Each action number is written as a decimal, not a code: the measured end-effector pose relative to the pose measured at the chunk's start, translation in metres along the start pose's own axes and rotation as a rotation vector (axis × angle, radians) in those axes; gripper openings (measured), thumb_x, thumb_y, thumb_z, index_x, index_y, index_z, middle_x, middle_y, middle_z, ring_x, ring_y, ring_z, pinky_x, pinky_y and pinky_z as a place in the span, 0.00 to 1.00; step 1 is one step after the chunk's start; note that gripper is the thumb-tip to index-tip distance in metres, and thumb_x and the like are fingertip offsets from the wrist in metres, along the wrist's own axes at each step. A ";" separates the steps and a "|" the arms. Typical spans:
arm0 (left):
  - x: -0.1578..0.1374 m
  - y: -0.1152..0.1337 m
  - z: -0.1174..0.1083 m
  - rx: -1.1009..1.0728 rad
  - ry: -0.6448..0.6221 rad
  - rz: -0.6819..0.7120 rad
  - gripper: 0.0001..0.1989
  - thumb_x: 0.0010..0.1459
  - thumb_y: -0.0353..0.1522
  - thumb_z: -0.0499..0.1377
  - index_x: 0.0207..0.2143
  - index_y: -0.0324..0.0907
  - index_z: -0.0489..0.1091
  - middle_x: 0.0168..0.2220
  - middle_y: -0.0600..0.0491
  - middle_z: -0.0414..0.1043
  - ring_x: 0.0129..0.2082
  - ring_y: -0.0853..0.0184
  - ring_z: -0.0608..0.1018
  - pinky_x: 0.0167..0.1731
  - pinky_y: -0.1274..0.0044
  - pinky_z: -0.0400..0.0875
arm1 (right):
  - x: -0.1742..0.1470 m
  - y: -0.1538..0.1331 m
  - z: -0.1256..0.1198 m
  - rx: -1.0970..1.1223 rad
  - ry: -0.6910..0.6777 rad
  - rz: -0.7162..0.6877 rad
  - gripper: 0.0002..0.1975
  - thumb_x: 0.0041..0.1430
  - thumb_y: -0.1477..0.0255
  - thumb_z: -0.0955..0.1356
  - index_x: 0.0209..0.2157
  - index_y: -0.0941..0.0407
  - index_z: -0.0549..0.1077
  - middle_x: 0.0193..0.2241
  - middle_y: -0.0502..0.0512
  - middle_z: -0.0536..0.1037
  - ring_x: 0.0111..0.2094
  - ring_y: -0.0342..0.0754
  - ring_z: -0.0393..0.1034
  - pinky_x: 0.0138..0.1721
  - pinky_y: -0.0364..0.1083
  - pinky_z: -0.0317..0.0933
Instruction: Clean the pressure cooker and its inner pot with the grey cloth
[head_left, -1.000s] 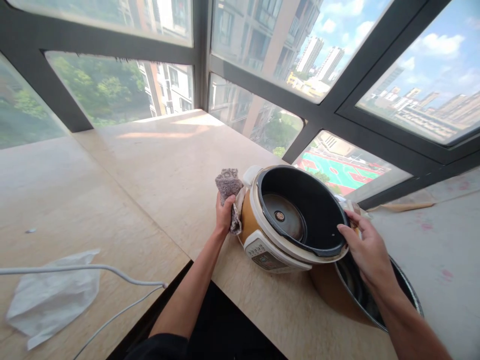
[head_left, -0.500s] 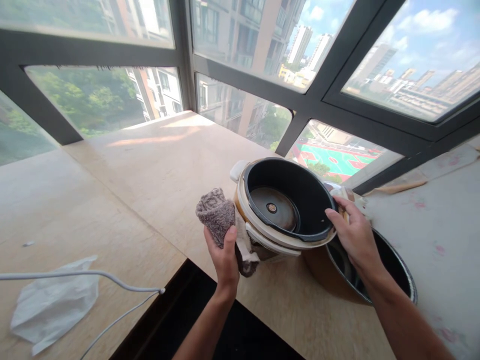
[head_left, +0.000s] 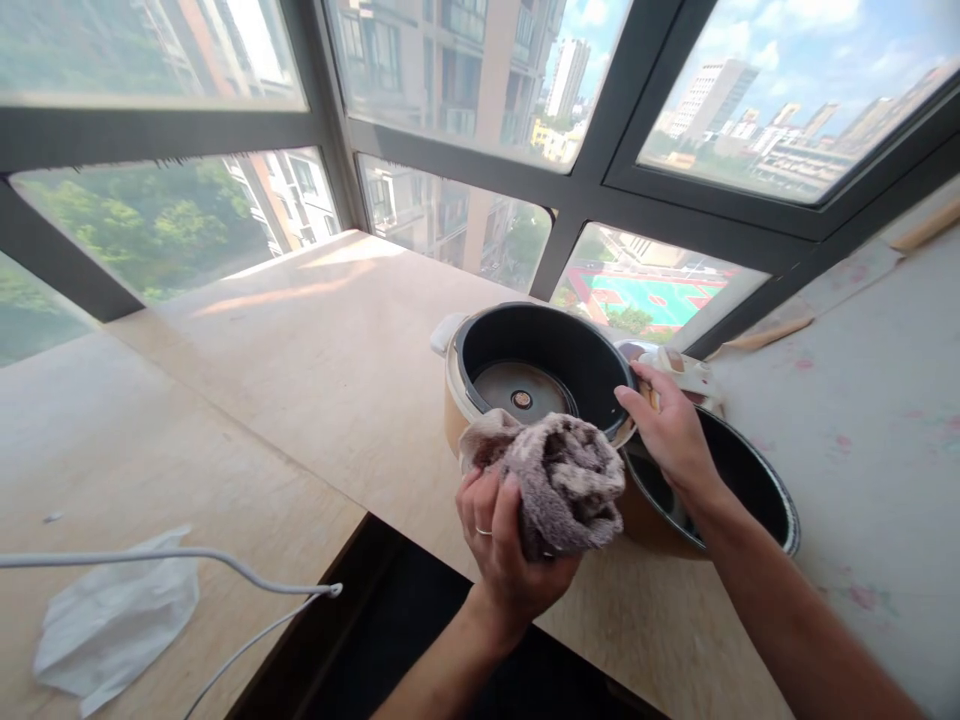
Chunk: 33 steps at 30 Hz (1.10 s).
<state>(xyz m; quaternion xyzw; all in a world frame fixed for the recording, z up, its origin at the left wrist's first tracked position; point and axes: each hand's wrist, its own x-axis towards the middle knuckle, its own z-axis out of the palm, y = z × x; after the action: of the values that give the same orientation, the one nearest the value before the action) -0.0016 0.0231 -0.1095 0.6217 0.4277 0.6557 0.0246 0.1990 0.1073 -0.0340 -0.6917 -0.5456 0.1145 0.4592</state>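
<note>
A yellow-and-white rice cooker (head_left: 452, 400) with a black inner well stands on the beige counter (head_left: 315, 350) by the windows. Its opened lid (head_left: 750, 490) hangs down to the right. My left hand (head_left: 502, 545) grips a bunched grey-brown cloth (head_left: 562, 480) in front of the cooker's near rim. My right hand (head_left: 667, 430) holds the cooker at its right rim, near the hinge.
A crumpled white plastic bag (head_left: 112, 620) and a white cable (head_left: 195, 560) lie at the near left of the counter. A dark gap (head_left: 390, 620) opens below the counter's front edge. Window frames rise behind the cooker. A pale speckled surface (head_left: 862, 400) extends to the right.
My left hand has carried the cloth from the cooker's left side round to its front rim. The view has shifted, and my right hand has stayed on the right rim.
</note>
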 end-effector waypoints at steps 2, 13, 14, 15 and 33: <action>0.000 0.002 0.002 0.048 -0.058 0.152 0.42 0.51 0.38 0.67 0.65 0.43 0.54 0.50 0.37 0.70 0.50 0.49 0.73 0.54 0.53 0.63 | 0.000 -0.002 -0.001 0.005 -0.006 0.002 0.27 0.56 0.58 0.70 0.54 0.58 0.74 0.56 0.62 0.75 0.59 0.60 0.67 0.64 0.61 0.52; -0.002 0.009 0.014 0.106 -0.389 0.403 0.26 0.55 0.26 0.58 0.57 0.44 0.68 0.46 0.47 0.79 0.41 0.61 0.78 0.50 0.64 0.58 | 0.001 0.008 -0.007 0.029 -0.059 -0.058 0.29 0.57 0.53 0.69 0.54 0.57 0.74 0.55 0.62 0.75 0.58 0.59 0.67 0.64 0.60 0.54; -0.004 0.005 0.014 0.104 -0.404 0.415 0.26 0.54 0.25 0.57 0.56 0.44 0.69 0.45 0.48 0.79 0.41 0.62 0.78 0.49 0.65 0.58 | 0.001 0.008 -0.007 0.032 -0.058 -0.065 0.29 0.58 0.52 0.69 0.54 0.57 0.74 0.55 0.62 0.75 0.58 0.59 0.67 0.64 0.60 0.54; -0.006 0.001 0.013 0.096 -0.412 0.429 0.26 0.54 0.25 0.57 0.56 0.44 0.69 0.45 0.49 0.80 0.41 0.63 0.78 0.49 0.66 0.58 | 0.001 0.008 -0.008 0.033 -0.057 -0.070 0.29 0.58 0.52 0.69 0.54 0.57 0.74 0.55 0.62 0.75 0.58 0.59 0.67 0.63 0.60 0.54; -0.001 -0.024 -0.001 -0.004 -0.013 0.208 0.37 0.56 0.30 0.61 0.66 0.42 0.52 0.54 0.37 0.66 0.56 0.48 0.70 0.55 0.49 0.65 | 0.008 0.008 0.011 0.212 0.070 0.112 0.24 0.52 0.60 0.71 0.47 0.59 0.76 0.46 0.62 0.78 0.50 0.59 0.70 0.55 0.59 0.63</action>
<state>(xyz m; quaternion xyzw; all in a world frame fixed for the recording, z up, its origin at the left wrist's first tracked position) -0.0140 0.0374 -0.1251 0.6669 0.3592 0.6517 -0.0398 0.1999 0.1203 -0.0434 -0.6722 -0.4747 0.1726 0.5414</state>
